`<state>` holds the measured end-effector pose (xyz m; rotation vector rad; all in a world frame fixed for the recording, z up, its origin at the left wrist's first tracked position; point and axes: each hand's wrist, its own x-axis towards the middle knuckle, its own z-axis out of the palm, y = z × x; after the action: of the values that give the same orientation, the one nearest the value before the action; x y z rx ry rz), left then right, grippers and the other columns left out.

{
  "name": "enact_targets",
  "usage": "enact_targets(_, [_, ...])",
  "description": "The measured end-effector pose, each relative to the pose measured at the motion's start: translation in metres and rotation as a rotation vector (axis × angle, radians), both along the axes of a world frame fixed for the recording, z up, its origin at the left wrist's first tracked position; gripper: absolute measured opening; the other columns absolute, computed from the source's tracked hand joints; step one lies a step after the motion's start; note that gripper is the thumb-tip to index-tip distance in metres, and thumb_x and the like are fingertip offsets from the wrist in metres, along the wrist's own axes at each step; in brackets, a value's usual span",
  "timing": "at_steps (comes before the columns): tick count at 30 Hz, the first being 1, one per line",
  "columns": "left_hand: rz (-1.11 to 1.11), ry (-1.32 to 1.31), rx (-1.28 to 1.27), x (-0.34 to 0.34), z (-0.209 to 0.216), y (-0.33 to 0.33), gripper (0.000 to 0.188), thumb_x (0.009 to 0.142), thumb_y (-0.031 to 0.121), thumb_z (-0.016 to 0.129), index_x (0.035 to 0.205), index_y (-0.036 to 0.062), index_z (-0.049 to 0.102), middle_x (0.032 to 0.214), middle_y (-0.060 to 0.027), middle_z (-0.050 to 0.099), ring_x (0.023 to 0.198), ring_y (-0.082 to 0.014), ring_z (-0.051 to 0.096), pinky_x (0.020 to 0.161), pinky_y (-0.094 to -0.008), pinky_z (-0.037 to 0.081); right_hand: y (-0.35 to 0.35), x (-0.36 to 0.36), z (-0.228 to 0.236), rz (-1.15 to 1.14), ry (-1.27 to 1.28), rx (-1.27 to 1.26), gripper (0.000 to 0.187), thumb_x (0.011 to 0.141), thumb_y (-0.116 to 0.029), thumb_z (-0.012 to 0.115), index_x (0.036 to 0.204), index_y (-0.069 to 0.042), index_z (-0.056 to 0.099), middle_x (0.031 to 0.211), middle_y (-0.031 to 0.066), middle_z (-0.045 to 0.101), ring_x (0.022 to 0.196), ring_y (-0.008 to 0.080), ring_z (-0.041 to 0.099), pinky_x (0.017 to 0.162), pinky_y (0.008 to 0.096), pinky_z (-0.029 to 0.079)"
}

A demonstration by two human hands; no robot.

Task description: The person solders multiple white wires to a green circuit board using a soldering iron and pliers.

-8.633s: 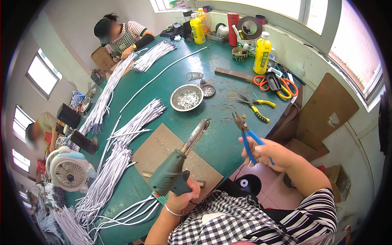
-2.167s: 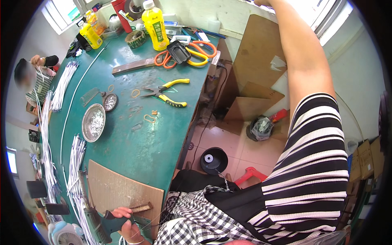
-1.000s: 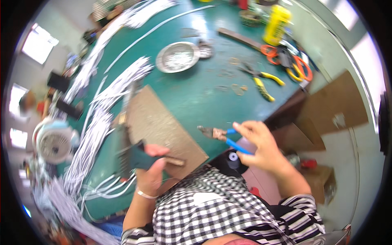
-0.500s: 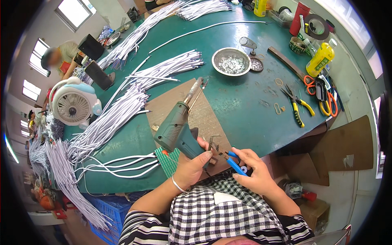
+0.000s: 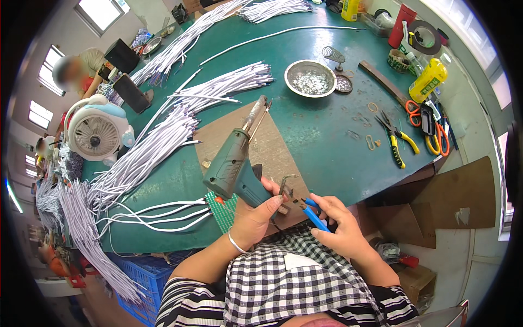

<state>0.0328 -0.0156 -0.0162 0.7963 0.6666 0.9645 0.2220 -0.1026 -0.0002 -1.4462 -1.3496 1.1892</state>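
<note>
A green soldering gun with a long metal barrel slants over a brown board. My left hand is closed around its handle, thumb on the near side and fingertips on the far side. A bent metal piece sticks up beside my left fingertips. My right hand grips blue-handled pliers, their small jaws pointing toward the left hand. What lies at the jaws is too small to make out. A green circuit board with white cables attached lies left of my left hand.
Bundles of white cables cover the table's left side near a fan. Beyond the board stands a metal bowl of small silvery bits. Yellow-black pliers, orange-handled scissors and a yellow bottle are at right. Another person sits far left.
The view has shifted slightly. Both hands keep their grips, and the blue-handled pliers have turned only a little.
</note>
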Motion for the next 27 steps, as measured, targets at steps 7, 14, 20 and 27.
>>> enact_targets(7, [-0.111, -0.082, -0.118, -0.003, 0.000, 0.000, 0.031, 0.080, 0.004, 0.068, 0.104, 0.0102, 0.049, 0.095, -0.0049, 0.054, 0.089, -0.0230, 0.057, 0.083, -0.0406, 0.047, -0.008, 0.010, 0.002, -0.086, -0.186, 0.056, 0.069, 0.069, -0.014, 0.069, 0.134, -0.007, 0.048, 0.115, 0.0146, 0.052, 0.104, 0.0286, 0.051, 0.087, 0.0348, 0.042])
enact_targets(14, [-0.117, -0.118, -0.161, 0.001, -0.002, -0.001, 0.031, 0.081, 0.003, 0.067, 0.104, 0.0077, 0.047, 0.092, -0.0048, 0.054, 0.086, -0.0206, 0.059, 0.078, -0.0353, 0.048, -0.011, 0.017, 0.007, -0.163, -0.337, 0.205, 0.068, 0.066, -0.013, 0.071, 0.130, -0.004, 0.051, 0.112, 0.0148, 0.053, 0.101, 0.0290, 0.051, 0.084, 0.0355, 0.046])
enact_targets(20, [-0.109, -0.134, -0.186, 0.002, -0.003, -0.001, 0.031, 0.081, 0.003, 0.067, 0.104, 0.0080, 0.049, 0.093, -0.0042, 0.053, 0.086, -0.0207, 0.059, 0.079, -0.0360, 0.048, -0.011, 0.017, 0.009, -0.181, -0.323, 0.176, 0.069, 0.064, -0.010, 0.069, 0.130, -0.002, 0.051, 0.113, 0.0165, 0.053, 0.104, 0.0274, 0.053, 0.092, 0.0349, 0.041])
enact_targets(27, [-0.114, -0.132, -0.223, 0.003, 0.002, -0.003, 0.030, 0.081, 0.002, 0.066, 0.105, 0.0085, 0.050, 0.094, -0.0035, 0.052, 0.085, -0.0206, 0.060, 0.081, -0.0361, 0.048, -0.009, 0.019, 0.003, -0.140, -0.366, 0.198, 0.067, 0.067, -0.014, 0.071, 0.130, -0.004, 0.051, 0.111, 0.0140, 0.054, 0.099, 0.0276, 0.052, 0.078, 0.0339, 0.048])
